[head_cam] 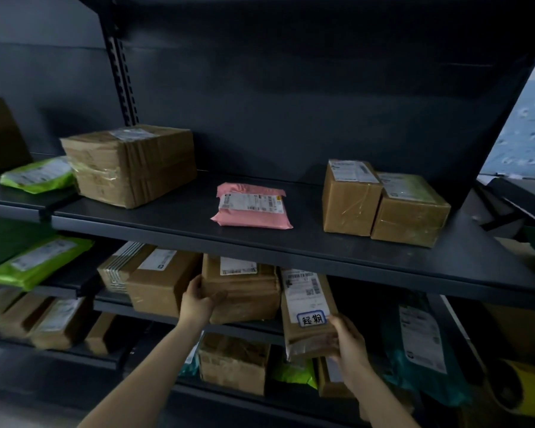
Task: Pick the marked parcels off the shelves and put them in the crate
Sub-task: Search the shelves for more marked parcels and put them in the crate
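Note:
A long brown parcel [306, 310] with a white shipping label and a blue-edged handwritten sticker juts out over the front of the middle shelf. My right hand [348, 341] grips its near end, fingers curled around the lower right edge. My left hand [200, 299] holds the left front corner of a brown cardboard box [244, 288] beside it on the same shelf, thumb across the box's front. No crate is in view.
The upper shelf [291, 242] carries a pink mailer [250, 206], a large taped box [130, 165] and two small boxes [383, 200]. Green mailers [34, 261] lie at the left. Below are more boxes [232, 361], a teal bag [423, 344] and a yellow object [525, 387].

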The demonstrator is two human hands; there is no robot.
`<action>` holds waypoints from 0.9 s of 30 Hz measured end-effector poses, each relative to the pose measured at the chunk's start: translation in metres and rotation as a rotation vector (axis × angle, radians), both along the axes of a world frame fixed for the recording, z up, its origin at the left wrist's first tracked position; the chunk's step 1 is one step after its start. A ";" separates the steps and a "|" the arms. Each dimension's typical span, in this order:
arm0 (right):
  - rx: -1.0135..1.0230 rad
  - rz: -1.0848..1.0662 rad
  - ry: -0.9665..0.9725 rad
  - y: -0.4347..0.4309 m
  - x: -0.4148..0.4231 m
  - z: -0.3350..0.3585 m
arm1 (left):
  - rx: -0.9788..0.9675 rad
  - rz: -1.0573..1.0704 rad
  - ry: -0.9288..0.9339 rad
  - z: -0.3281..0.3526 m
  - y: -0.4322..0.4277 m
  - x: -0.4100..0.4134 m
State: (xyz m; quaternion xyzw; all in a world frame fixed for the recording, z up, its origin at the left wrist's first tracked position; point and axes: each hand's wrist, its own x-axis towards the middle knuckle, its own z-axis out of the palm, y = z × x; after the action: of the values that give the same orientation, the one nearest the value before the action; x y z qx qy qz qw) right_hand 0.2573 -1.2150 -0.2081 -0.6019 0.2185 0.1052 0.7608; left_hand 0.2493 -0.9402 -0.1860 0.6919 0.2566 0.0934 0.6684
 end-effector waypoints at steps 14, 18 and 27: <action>-0.026 -0.087 -0.071 -0.021 -0.074 0.000 | -0.006 -0.149 0.006 0.000 -0.017 -0.046; -0.047 -0.160 -0.079 -0.027 -0.096 0.002 | 0.008 -0.236 0.005 0.004 -0.023 -0.050; -0.119 -0.259 -0.123 -0.045 -0.116 0.003 | 0.060 -0.326 0.037 0.012 -0.053 -0.037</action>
State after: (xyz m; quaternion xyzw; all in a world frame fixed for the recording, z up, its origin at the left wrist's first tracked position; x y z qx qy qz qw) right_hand 0.1410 -1.2600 -0.2054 -0.6179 0.2529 -0.0440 0.7431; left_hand 0.2128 -0.9937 -0.1740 0.7456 0.1499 -0.0214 0.6489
